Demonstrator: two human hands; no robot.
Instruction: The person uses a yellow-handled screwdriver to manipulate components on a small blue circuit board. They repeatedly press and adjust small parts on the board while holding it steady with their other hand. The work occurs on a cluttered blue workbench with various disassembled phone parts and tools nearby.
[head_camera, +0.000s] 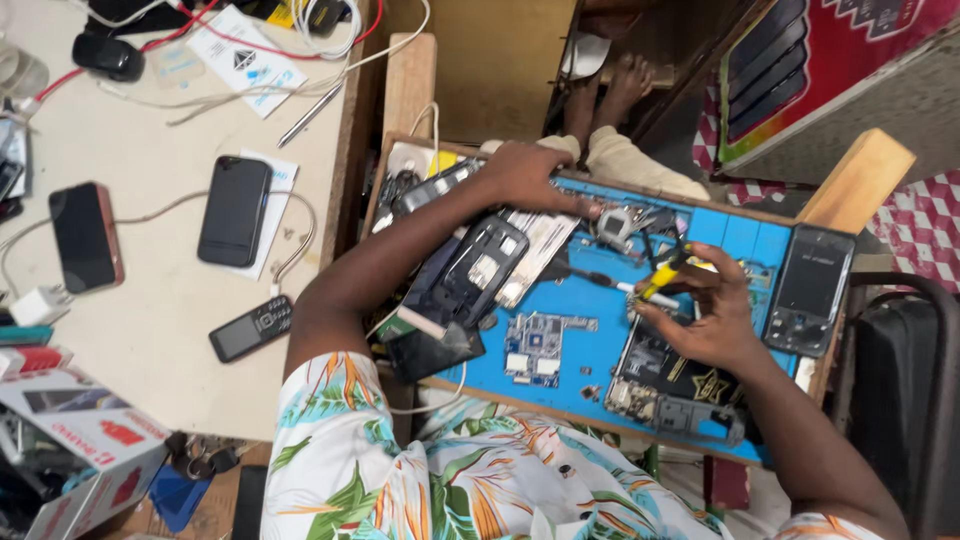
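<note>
The person sits with a blue work mat (580, 345) in a shallow wooden tray across the lap, so the parts lie within easy reach of both hands. The right hand (705, 315) has its fingers closed around a yellow-handled screwdriver (662, 280), held like a pen with the shaft slanting up and away from the palm; this grip probably suits fine work on small parts. Just under that hand, touching or nearly touching the heel of the palm, lies a dark opened phone chassis (665, 385) with its metal shields showing.

The left hand (525, 175) reaches forward across the mat, fingers stretched and pressed down toward a small grey metal component (612, 225) lying just beyond the fingertips; whether the fingertips touch it cannot be told. Under the left forearm rests a black phone back frame (480, 265), and nearer the body from it a small bare circuit board (535, 348) lies flat on the mat, between the two hands.

Beyond the right hand, at the mat's outer edge, sits a dark slider phone (810, 290). On the pale bench (160, 330) outside the left arm lie a black smartphone (234, 210) and a small keypad phone (250, 328), well apart from both hands.
</note>
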